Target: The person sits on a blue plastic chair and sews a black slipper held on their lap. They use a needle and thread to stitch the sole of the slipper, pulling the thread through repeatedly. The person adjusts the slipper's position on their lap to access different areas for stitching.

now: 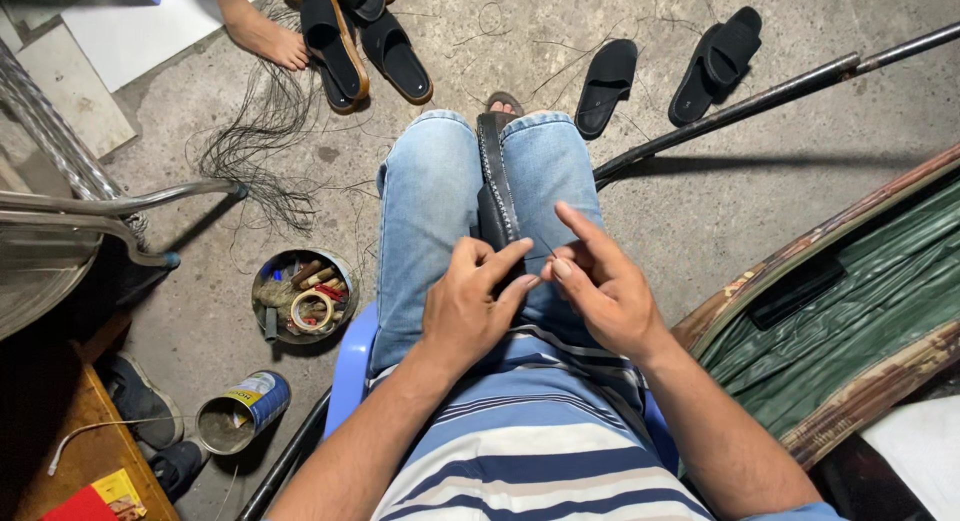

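Note:
I sit on a blue plastic chair (350, 366) in blue jeans, with a black sandal (497, 176) clamped edge-up between my knees. My left hand (470, 306) rests on the near end of the sandal, fingers curled around it. My right hand (598, 281) is just to its right, thumb and finger pinched on a thin dark thread (549, 249), index finger stretched toward the sandal. The sandal's sole edge shows a line of stitching.
A round tin of tools and tape rolls (304, 295) and an open can (242, 411) stand on the concrete at left. Loose black threads (262, 131) lie beyond. Black sandals (365, 41) (715, 56), another person's bare foot (268, 36), a metal pole (760, 101) and a green cushion (850, 311) surround me.

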